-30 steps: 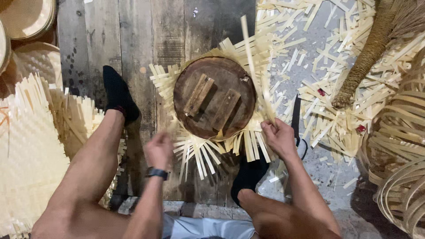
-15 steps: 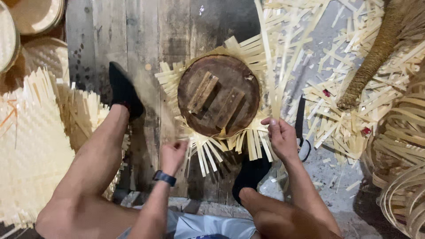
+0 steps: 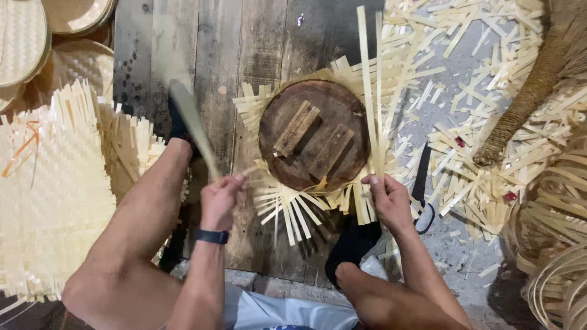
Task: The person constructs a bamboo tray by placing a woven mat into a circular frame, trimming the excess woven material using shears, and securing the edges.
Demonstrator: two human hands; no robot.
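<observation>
A round dark wooden block (image 3: pixel 315 137) with two wooden bars on top lies on a woven bamboo mat whose loose strip ends (image 3: pixel 287 211) fan out around it. My left hand (image 3: pixel 219 200) grips a long flat blade-like tool (image 3: pixel 192 125), blurred, raised up to the left of the block. My right hand (image 3: pixel 386 203) pinches a bundle of long bamboo strips (image 3: pixel 374 91) standing up along the block's right edge. My bare legs frame the work, and my feet in dark slippers rest on the wooden floor.
Woven bamboo mats (image 3: pixel 49 195) lie at left, with round woven trays (image 3: pixel 24 36) at top left. Cut bamboo strips litter the floor (image 3: pixel 477 122) at right. A rope-wrapped handle (image 3: pixel 520 110) and coiled bamboo hoops (image 3: pixel 556 244) sit at far right. A dark tool (image 3: pixel 422 189) lies by my right hand.
My left hand, empty and near the mat's lower edge before, now holds a long blade raised to the left. My right hand stayed at the right-side strips, which now stand taller.
</observation>
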